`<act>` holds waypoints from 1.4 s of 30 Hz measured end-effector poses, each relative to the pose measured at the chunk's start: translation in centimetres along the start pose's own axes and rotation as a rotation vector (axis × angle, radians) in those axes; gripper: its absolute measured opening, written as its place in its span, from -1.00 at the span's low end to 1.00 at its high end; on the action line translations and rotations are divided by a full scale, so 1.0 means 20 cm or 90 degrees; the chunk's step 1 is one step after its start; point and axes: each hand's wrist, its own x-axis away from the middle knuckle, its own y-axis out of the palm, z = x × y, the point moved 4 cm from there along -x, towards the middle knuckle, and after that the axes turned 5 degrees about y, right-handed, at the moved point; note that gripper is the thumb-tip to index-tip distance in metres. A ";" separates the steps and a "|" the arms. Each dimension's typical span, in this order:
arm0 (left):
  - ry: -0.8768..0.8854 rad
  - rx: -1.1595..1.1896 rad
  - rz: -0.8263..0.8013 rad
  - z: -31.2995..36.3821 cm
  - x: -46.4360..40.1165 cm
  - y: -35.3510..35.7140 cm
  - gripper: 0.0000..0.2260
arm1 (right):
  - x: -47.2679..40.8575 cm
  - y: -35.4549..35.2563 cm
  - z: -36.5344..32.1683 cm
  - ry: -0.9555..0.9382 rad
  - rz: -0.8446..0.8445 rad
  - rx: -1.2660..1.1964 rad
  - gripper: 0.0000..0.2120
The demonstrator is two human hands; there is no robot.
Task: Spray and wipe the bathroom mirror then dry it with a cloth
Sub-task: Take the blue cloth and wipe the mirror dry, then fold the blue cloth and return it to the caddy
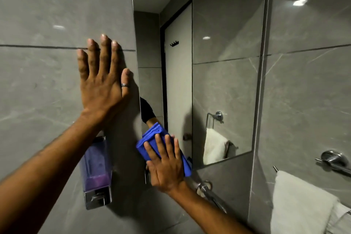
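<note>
The bathroom mirror point(218, 47) hangs on the grey tiled wall, tall and frameless. A folded blue cloth point(150, 138) lies flat against the mirror's lower left corner. My right hand point(165, 163) presses on the cloth with its fingers spread. My left hand point(102, 80) rests flat on the wall tile just left of the mirror's edge, fingers apart, a ring on the thumb, holding nothing. No spray bottle is in view.
A wall-mounted soap dispenser point(96, 171) with purple liquid hangs below my left forearm. A chrome rail point(210, 194) runs under the mirror. A white towel point(302, 203) hangs on a bar point(334, 161) at the right. The mirror reflects a door, hooks and a towel ring.
</note>
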 end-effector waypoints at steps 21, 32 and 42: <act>-0.018 -0.043 0.056 0.00 -0.01 -0.01 -0.38 | -1.54 -0.85 1.38 0.402 0.190 -0.118 -0.40; -0.035 -0.024 -0.018 0.00 -0.04 -0.01 -0.37 | -0.84 -0.59 1.00 0.328 0.151 -0.279 -0.17; -0.284 0.526 -0.244 0.18 0.18 -0.49 -0.52 | -0.33 -0.71 -0.15 0.728 0.012 -1.070 -0.55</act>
